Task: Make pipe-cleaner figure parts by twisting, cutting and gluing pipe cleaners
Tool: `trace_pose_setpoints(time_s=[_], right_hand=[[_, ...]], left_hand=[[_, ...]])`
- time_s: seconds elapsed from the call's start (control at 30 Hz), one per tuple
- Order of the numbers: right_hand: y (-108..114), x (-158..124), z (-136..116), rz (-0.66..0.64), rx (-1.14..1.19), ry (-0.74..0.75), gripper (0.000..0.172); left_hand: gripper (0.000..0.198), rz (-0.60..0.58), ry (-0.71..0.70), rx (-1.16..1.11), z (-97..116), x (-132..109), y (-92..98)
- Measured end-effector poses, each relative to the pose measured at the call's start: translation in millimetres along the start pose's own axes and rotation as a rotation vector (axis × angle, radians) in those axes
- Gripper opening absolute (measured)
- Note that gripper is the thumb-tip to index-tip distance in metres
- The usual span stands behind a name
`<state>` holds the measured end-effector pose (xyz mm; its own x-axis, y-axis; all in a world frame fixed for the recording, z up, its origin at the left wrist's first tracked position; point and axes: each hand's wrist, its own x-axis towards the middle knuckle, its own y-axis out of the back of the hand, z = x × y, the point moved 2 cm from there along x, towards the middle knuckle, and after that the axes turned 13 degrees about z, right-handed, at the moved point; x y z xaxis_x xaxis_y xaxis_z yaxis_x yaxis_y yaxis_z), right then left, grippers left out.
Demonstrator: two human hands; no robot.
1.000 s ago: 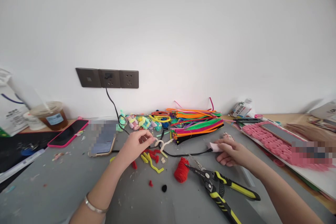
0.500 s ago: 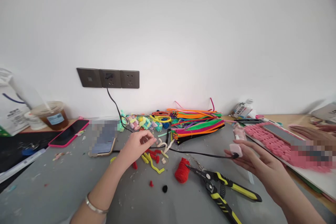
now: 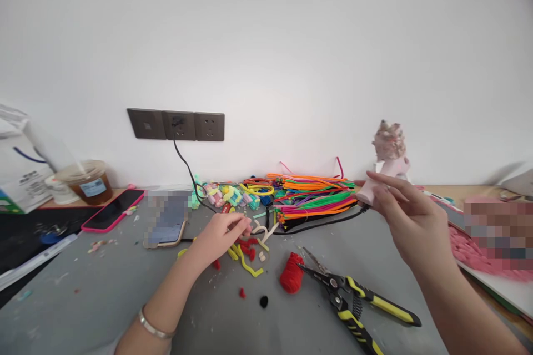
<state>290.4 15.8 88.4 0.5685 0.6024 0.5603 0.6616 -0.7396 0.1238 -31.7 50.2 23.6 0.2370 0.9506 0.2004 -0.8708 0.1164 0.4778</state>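
Observation:
My right hand (image 3: pixel 410 213) is closed around the handle of a pink hot glue gun (image 3: pixel 395 167), lifted above the right side of the table. The gun's upper part is rough and crusted, and a black cord (image 3: pixel 320 226) runs from the bottom of its handle. My left hand (image 3: pixel 227 236) hovers at the middle with thumb and fingers pinched; whatever lies between them is too small to make out. Close to it are cream pipe cleaner pieces (image 3: pixel 266 231), yellow pieces (image 3: pixel 250 269) and red pieces (image 3: pixel 249 247). A wound red pipe cleaner bundle (image 3: pixel 292 273) touches black-and-yellow pliers (image 3: pixel 339 291).
Pipe cleaner bundles (image 3: pixel 316 199) lie along the wall beside pastel pieces (image 3: pixel 227 195). Two phones, one pink-rimmed (image 3: pixel 114 211) and one pale-cased (image 3: pixel 166 224), rest at left near a drink cup (image 3: pixel 89 183). A pink woven piece (image 3: pixel 478 249) is at right, beside a blurred-out area.
My right hand has raised the glue gun off the table and turned it upright, drawing its cord along. My left hand stays pinched in nearly the same place.

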Motion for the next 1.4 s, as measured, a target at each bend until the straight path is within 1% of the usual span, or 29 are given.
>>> trace_pose_setpoints(time_s=[0.07,0.13,0.2,0.27,0.33,0.37,0.43,0.53,0.67,0.73,0.83,0.97,1.03,1.17,1.23,1.33,1.4], right_hand=[[-8,2,-9,-0.017,0.042,0.081,0.026],[-18,3,-18,-0.063,0.162,0.111,0.020],[-28,3,-22,-0.132,0.294,0.068,0.030],[-38,3,-24,-0.190,0.381,-0.019,0.041],[-45,3,-24,-0.211,0.419,-0.100,0.046],[-47,2,-24,-0.225,0.417,-0.132,0.047],[-50,0,-25,-0.281,0.404,-0.188,0.042],[-53,-7,-28,-0.385,0.443,-0.252,0.029],[-64,-16,-31,-0.440,0.531,-0.253,0.024],[-74,-21,-32,-0.462,0.552,-0.250,0.028],[-88,-27,-29,-0.560,0.584,-0.251,0.038],[-93,-35,-23,-0.705,0.555,-0.220,0.047],[-92,-37,-21,-0.726,0.518,-0.212,0.049],[-88,-39,-18,-0.687,0.502,-0.231,0.050],[-88,-39,-16,-0.662,0.502,-0.260,0.047],[-90,-38,-10,-0.664,0.525,-0.316,0.043],[-91,-38,-8,-0.695,0.557,-0.349,0.043]], left_hand=[[0.048,-0.032,-0.005,0.044,0,-1,-0.9],[0.050,-0.042,-0.012,0.089,0,-3,-1.3],[0.052,-0.034,-0.021,0.139,0,-3,-1.3],[0.052,-0.022,-0.030,0.180,0,-3,-1.2],[0.050,-0.006,-0.047,0.193,-1,-2,-1.4],[0.049,0.005,-0.057,0.191,-2,-2,-1.6],[0.046,0.034,-0.073,0.180,-4,-1,-2.1],[0.043,0.072,-0.088,0.171,-7,0,-3.0],[0.039,0.037,-0.074,0.206,-10,1,-3.9],[0.038,0.010,-0.048,0.213,-10,1,-3.3],[0.037,-0.003,-0.017,0.226,-11,4,-1.2],[0.038,0.000,0.005,0.203,-14,5,0.5],[0.038,0.017,0.017,0.149,-14,6,1.4],[0.033,0.033,0.073,-0.052,-14,8,6.4],[0.030,0.053,0.115,-0.099,-14,8,11.8],[0.026,0.116,0.134,0.002,-14,8,22.7],[0.026,0.126,0.124,0.105,-13,7,28.9]])
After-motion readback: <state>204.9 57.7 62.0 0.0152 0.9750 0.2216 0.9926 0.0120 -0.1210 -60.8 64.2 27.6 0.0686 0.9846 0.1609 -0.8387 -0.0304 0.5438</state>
